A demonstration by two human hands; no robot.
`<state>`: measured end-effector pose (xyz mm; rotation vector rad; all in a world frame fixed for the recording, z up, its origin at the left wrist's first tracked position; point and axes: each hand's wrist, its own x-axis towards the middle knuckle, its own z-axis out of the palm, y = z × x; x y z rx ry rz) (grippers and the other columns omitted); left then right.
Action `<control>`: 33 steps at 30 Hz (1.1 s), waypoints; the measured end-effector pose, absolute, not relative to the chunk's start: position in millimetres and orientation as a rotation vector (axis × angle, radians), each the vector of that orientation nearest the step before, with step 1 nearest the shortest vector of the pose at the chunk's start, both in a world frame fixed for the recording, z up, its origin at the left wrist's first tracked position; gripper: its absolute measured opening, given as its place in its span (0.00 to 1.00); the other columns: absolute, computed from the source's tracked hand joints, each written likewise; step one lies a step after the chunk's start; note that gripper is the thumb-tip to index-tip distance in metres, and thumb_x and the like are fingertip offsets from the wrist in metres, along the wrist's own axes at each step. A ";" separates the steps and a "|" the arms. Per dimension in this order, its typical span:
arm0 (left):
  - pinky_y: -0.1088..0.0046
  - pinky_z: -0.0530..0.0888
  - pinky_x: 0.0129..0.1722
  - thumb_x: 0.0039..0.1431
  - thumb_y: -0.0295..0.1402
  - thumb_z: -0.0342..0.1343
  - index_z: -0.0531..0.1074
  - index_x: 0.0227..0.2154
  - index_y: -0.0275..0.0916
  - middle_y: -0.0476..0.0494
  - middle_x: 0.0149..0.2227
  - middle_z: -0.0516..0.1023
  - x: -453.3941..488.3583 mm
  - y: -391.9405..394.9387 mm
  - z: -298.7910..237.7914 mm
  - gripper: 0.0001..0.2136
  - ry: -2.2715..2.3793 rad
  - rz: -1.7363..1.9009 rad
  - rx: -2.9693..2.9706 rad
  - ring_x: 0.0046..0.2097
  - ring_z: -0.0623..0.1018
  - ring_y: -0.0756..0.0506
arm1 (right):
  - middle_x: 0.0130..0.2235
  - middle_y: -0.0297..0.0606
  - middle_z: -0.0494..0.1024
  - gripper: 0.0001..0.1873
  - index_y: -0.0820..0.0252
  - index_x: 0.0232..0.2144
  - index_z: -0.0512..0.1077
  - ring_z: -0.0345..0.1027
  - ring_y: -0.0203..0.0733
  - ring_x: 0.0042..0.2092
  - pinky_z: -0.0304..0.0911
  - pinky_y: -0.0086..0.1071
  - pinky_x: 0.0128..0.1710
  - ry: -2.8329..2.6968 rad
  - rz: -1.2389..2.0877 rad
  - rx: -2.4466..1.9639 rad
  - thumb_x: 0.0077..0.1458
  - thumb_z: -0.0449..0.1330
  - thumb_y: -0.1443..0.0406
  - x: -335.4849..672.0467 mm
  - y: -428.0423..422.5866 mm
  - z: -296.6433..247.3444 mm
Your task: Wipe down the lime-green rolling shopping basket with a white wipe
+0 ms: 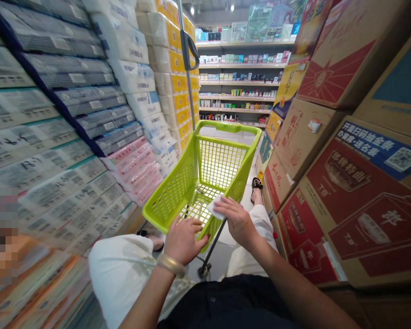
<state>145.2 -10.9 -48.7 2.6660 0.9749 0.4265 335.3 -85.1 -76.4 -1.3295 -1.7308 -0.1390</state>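
Observation:
A lime-green plastic shopping basket cart with grid-patterned walls stands between my knees, its inside showing bare mesh. My left hand, with a gold-coloured bangle at the wrist, lies over the basket's near rim. Its fingers curl inward over the edge and the thumb rests along the rim. A folded white tissue or cloth is under the fingers of my right hand, against the basket's right side. The right fingers lie close together over it; part of the tissue is hidden beneath them.
Stacked packs of tissue paper rise along the left. Red and brown cartons line the right, close to my leg. A dark pull handle on a metal pole stands behind the basket. Shelves of small boxed goods fill the back.

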 end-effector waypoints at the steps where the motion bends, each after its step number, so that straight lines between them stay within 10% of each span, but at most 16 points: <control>1: 0.51 0.60 0.63 0.53 0.41 0.59 0.80 0.30 0.47 0.45 0.41 0.83 144.8 -11.2 -48.6 0.07 0.975 0.407 2.679 0.47 0.79 0.39 | 0.52 0.38 0.79 0.22 0.52 0.50 0.76 0.66 0.42 0.61 0.63 0.46 0.61 -1.780 -0.120 -1.293 0.62 0.49 0.74 332.9 -85.8 -76.3; 33: 0.59 0.69 0.49 0.64 0.39 0.50 0.80 0.34 0.43 0.45 0.43 0.83 142.9 -17.3 -41.6 0.13 0.896 0.255 2.863 0.45 0.80 0.41 | 0.51 0.39 0.80 0.22 0.54 0.47 0.77 0.69 0.44 0.59 0.65 0.47 0.59 -1.776 -0.175 -1.399 0.62 0.47 0.74 338.9 -82.9 -68.9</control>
